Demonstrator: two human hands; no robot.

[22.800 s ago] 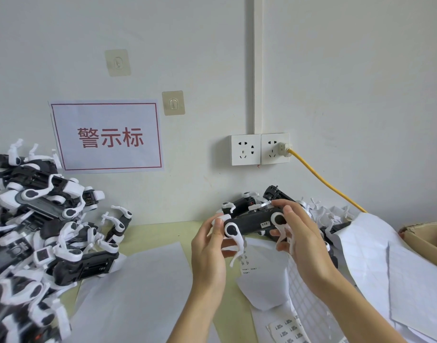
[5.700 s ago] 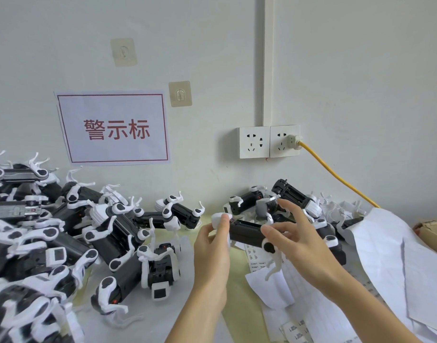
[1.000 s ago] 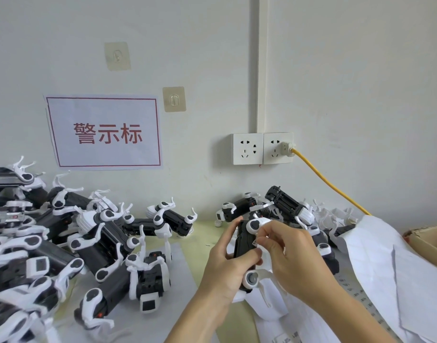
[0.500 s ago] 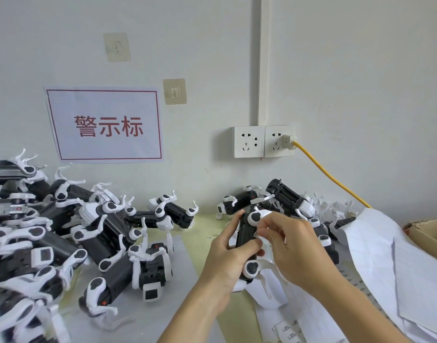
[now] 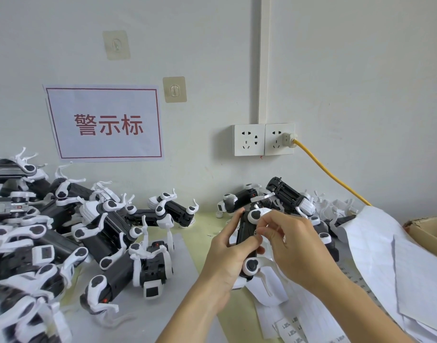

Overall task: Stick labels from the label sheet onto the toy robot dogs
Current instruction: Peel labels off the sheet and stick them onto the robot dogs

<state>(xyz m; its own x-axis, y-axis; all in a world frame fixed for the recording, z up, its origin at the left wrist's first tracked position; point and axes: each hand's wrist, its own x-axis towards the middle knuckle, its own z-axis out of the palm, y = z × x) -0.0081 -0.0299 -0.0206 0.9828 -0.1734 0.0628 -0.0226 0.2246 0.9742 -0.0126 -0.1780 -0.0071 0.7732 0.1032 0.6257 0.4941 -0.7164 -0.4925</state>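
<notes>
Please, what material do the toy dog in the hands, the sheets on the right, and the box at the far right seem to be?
Toy robot dog: looks like hard moulded plastic, black body and white legs, slightly glossy highlights.
Sheets: thin white paper, probably label backing; they curl and show a faint grid.
Box: apparently brown cardboard, matte, with a rough torn edge.

Bright even light, soft shadows, blurred edges

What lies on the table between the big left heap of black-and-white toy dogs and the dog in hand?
Head view: one toy dog lying alone on a white sheet.
</notes>
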